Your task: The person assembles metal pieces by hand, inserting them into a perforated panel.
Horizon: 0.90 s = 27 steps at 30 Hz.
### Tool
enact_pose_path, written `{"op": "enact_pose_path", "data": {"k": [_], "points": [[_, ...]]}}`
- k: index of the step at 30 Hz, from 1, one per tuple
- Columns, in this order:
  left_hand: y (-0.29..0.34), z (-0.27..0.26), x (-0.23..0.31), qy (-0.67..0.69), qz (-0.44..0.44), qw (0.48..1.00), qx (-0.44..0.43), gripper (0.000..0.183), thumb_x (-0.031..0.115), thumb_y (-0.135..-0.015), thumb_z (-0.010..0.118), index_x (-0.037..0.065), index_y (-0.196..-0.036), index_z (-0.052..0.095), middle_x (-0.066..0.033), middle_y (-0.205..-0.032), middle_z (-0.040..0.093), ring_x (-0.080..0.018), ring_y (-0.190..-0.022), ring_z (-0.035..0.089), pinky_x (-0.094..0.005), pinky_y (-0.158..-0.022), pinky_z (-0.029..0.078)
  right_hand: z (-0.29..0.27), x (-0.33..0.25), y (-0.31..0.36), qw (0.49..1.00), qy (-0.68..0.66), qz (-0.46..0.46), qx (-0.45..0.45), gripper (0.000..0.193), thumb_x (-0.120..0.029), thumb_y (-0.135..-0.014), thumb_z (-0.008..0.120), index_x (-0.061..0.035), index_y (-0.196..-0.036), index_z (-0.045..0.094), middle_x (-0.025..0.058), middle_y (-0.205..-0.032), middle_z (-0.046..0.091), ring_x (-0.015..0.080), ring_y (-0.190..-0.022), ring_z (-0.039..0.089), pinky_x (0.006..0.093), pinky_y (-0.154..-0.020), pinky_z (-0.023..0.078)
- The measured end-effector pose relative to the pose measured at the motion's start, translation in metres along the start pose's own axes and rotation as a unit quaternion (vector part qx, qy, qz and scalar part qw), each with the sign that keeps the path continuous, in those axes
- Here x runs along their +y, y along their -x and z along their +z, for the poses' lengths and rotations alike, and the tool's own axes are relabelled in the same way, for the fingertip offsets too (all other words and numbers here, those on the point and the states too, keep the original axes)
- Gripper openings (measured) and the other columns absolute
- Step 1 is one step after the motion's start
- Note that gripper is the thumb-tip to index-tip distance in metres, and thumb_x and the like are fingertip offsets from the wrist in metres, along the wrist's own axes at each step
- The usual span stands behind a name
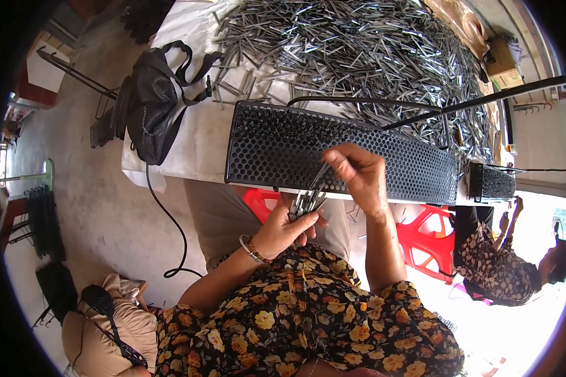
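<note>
My left hand [290,226] is closed round a bundle of thin grey metal strips [305,205], their ends sticking up out of the grip. Just above and to the right, my right hand [357,171] pinches one or more dark, slender strips [321,176] between thumb and fingers. The lower ends of these strips come close to the bundle; whether they touch it I cannot tell. Behind both hands a long black perforated rack [409,164] with rows of round holes rests along the table's near edge. Small dark pieces stand in many holes toward its upper left part.
A large heap of loose metal strips [352,50] covers the far side of the white-covered table [195,147]. A black mesh bag [157,103] with a cable hangs over the left edge. Red plastic stools [424,235] stand below. Another person [503,257] works at a similar rack [492,182] on the right.
</note>
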State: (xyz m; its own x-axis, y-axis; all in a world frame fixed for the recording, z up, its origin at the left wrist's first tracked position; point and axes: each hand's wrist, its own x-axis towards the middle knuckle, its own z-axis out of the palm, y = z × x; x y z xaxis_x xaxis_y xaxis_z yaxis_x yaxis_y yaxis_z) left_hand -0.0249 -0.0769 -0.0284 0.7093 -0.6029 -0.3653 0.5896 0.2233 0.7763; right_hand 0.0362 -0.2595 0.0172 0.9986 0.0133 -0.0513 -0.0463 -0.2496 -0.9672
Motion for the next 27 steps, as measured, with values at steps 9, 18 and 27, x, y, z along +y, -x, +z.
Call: {"op": "enact_pose_path", "data": {"k": [9, 18, 27], "points": [[-0.002, 0.0, 0.0, 0.061, -0.045, 0.997, 0.008, 0.019, 0.016, -0.096, 0.054, 0.002, -0.108, 0.057, -0.0088, -0.092, 0.066, -0.0061, -0.068, 0.057, -0.02, -0.05, 0.045, -0.004, 0.016, -0.022, 0.987, 0.028, -0.077, 0.139, 0.016, -0.011, -0.087, 0.067, 0.0016, -0.097, 0.069, 0.0061, -0.084, 0.067, 0.01, -0.068, 0.06, 0.0229, -0.061, 0.048], [0.0, -0.001, 0.002, 0.118, -0.055, 0.991, -0.001, 0.022, 0.015, -0.096, 0.052, 0.003, -0.114, 0.055, -0.011, -0.096, 0.067, -0.0065, -0.066, 0.054, -0.0211, -0.05, 0.043, -0.005, 0.014, -0.024, 0.972, 0.136, -0.135, 0.133, 0.012, -0.007, -0.084, 0.068, 0.0003, -0.094, 0.069, 0.009, -0.086, 0.067, 0.0152, -0.068, 0.062, 0.0253, -0.063, 0.048], [-0.001, -0.003, 0.0, 0.108, -0.046, 0.993, -0.006, 0.02, 0.015, -0.095, 0.053, 0.004, -0.112, 0.054, -0.0106, -0.094, 0.067, -0.0056, -0.065, 0.055, -0.0204, -0.049, 0.044, 0.005, 0.022, -0.018, 0.963, 0.113, -0.127, 0.211, 0.012, -0.009, -0.085, 0.069, 0.0005, -0.092, 0.07, 0.0077, -0.081, 0.067, 0.0121, -0.066, 0.06, 0.0235, -0.061, 0.048]]}}
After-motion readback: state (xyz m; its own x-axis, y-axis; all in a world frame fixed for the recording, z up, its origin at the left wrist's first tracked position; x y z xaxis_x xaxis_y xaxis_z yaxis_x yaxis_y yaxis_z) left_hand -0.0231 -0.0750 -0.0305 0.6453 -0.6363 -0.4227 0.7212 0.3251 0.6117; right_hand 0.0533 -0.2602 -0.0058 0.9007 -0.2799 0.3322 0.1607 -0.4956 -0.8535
